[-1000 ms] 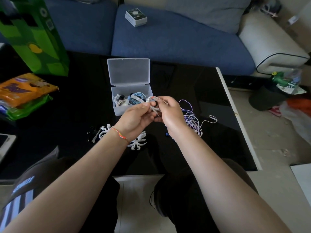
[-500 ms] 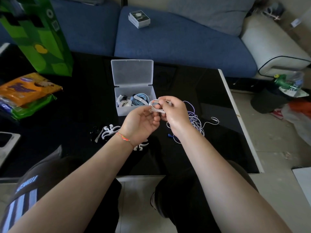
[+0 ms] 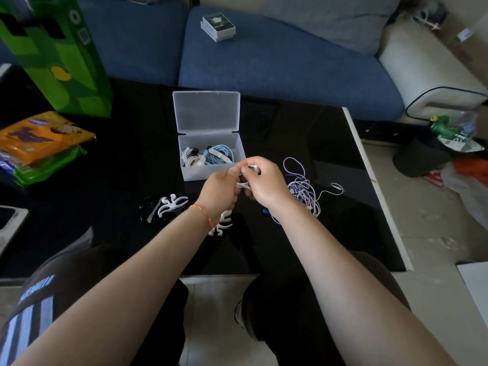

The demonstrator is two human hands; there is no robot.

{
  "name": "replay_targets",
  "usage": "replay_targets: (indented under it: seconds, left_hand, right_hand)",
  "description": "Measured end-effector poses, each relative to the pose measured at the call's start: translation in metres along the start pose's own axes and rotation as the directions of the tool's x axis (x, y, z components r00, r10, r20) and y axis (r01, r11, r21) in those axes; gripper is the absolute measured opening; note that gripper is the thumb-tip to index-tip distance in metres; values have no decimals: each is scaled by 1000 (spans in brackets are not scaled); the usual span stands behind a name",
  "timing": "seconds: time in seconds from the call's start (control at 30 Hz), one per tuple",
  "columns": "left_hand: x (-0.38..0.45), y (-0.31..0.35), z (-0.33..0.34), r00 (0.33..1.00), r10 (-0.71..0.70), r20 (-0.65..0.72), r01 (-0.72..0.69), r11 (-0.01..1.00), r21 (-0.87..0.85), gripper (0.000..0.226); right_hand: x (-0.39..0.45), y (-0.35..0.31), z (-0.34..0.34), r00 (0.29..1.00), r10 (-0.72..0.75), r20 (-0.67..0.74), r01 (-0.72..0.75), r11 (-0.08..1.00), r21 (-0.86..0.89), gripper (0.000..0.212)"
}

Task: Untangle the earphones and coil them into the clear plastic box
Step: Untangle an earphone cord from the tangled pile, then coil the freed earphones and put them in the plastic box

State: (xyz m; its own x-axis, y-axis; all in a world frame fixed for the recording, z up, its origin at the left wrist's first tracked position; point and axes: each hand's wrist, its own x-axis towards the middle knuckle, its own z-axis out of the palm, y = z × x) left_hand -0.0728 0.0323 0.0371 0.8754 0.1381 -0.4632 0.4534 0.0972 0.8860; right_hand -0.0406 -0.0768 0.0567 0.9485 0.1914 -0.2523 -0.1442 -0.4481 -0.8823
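A small white earphone coil (image 3: 241, 184) sits pinched between both hands, just in front of the clear plastic box (image 3: 211, 174). The left hand (image 3: 220, 192) holds it from 8 o'clock and the right hand (image 3: 265, 184) from 3 o'clock, fingers curled tight on the wire. The box already has white and blue earphones (image 3: 208, 155) inside. A purple tangle (image 3: 303, 192) lies on the black table (image 3: 105, 180) at 3 o'clock, not yet sorted. About half looks done.

The hands (image 3: 243, 186) hide most of the white earphone cord (image 3: 241, 185) between them.
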Motion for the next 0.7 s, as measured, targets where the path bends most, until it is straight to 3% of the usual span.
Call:
replay_targets:
  seconds: [0.2, 0.47, 0.63, 0.7]
  left_hand:
    - [5, -4, 4, 997, 31, -74, -34, 999, -30, 39]
    - [7, -11, 9, 994, 2, -112, -12, 996, -84, 40]
    - [2, -6, 3, 1000, 2, 14, 1, 988, -154, 34]
    - [1, -4, -1, 999, 1, 54, 8, 989, -148, 45]
  right_hand:
    - [0, -1, 9, 997, 34, -72, -25, 993, 114, 17]
    - [3, 1, 19, 991, 28, -135, -19, 997, 71, 19]
    - [4, 2, 17, 986, -1, -165, 8, 999, 44, 18]
    - [6, 3, 17, 986, -12, -166, 14, 1000, 11, 18]
